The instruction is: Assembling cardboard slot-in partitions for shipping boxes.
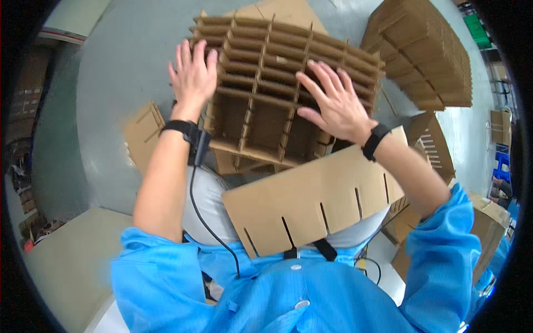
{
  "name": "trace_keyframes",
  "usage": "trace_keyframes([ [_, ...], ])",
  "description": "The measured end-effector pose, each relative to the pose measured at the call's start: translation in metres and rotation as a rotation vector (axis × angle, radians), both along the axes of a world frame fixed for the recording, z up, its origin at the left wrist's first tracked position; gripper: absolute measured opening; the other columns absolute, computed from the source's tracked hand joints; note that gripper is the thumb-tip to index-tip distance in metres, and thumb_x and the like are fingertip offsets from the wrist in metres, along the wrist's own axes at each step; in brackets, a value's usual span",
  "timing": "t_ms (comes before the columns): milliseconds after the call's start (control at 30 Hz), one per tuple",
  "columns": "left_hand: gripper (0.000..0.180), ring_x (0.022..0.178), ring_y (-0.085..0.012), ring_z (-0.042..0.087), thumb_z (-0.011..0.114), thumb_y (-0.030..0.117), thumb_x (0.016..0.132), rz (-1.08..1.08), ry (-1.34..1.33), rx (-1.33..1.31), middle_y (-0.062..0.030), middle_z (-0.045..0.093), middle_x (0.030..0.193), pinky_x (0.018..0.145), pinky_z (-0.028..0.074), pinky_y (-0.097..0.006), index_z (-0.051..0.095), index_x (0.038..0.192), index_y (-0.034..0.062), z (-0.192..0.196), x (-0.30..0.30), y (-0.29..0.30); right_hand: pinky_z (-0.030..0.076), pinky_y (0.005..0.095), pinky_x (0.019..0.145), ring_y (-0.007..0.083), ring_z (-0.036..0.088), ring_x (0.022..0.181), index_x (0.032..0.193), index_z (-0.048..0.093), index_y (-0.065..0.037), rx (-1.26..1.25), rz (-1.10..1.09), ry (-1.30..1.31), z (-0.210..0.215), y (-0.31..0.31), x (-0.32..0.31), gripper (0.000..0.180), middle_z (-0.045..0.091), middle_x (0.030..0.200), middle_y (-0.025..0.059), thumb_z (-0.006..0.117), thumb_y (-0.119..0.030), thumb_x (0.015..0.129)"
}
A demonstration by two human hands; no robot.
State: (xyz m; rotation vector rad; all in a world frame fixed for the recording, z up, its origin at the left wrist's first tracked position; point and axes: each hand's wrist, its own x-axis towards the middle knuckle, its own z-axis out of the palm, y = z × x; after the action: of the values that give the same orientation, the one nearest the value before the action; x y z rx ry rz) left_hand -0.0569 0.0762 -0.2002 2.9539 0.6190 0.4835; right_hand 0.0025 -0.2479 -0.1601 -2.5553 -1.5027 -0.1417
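In front of me stands a cardboard divider grid (pixel 270 77) of interlocked slotted strips. Its far rows are narrow, while the cells nearest me are wide. My left hand (pixel 194 72) lies against the grid's left edge, fingers spread and pointing away. Over the grid's right half rests my right hand (pixel 337 102), its fingers also spread, touching the tops of the strips. Neither hand grips anything. Across my lap lies a loose cardboard strip (pixel 311 197) with several slots cut into its near edge. A black band is on each wrist; a cable runs from the left one.
A tall stack of cardboard dividers (pixel 425 53) stands at the far right. Slotted cardboard pieces (pixel 145 133) lie on the floor to the left, with more slotted cardboard (pixel 436 147) at right. A cardboard box (pixel 491 222) sits at the right, a pale surface (pixel 72 261) at lower left.
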Motion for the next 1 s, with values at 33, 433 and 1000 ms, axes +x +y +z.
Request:
trace_keyframes([
  [33, 0.051, 0.142, -0.0307, 0.023, 0.036, 0.05, 0.097, 0.014, -0.037, -0.051, -0.0158, 0.035, 0.148, 0.112, 0.014, -0.057, 0.046, 0.136, 0.0177, 0.001, 0.004, -0.003, 0.022, 0.0544, 0.11, 0.0337, 0.034, 0.135, 0.14, 0.039, -0.013, 0.051, -0.063, 0.129, 0.005, 0.002, 0.005, 0.062, 0.036, 0.145, 0.0171, 0.046, -0.052, 0.093],
  [433, 0.048, 0.136, -0.0322, 0.032, 0.038, 0.051, 0.097, 0.066, -0.148, -0.052, -0.0145, 0.04, 0.144, 0.109, 0.019, -0.055, 0.054, 0.127, 0.0157, 0.026, 0.007, -0.019, 0.036, 0.0473, 0.094, 0.0287, 0.055, 0.099, 0.122, 0.053, -0.01, 0.304, -0.465, -0.096, -0.002, 0.05, -0.004, 0.035, 0.061, 0.1, 0.0108, 0.053, -0.029, 0.092],
  [1000, 0.048, 0.131, -0.022, 0.038, 0.053, 0.018, 0.096, 0.154, -0.193, -1.338, -0.0119, 0.036, 0.144, 0.109, 0.029, -0.036, 0.036, 0.139, 0.0047, 0.058, -0.264, -0.148, 0.042, 0.0353, 0.098, 0.0269, 0.054, 0.117, 0.128, 0.048, 0.007, 0.255, -0.889, 0.619, 0.056, -0.229, -0.078, 0.053, 0.059, 0.122, 0.0199, 0.061, -0.029, 0.092],
])
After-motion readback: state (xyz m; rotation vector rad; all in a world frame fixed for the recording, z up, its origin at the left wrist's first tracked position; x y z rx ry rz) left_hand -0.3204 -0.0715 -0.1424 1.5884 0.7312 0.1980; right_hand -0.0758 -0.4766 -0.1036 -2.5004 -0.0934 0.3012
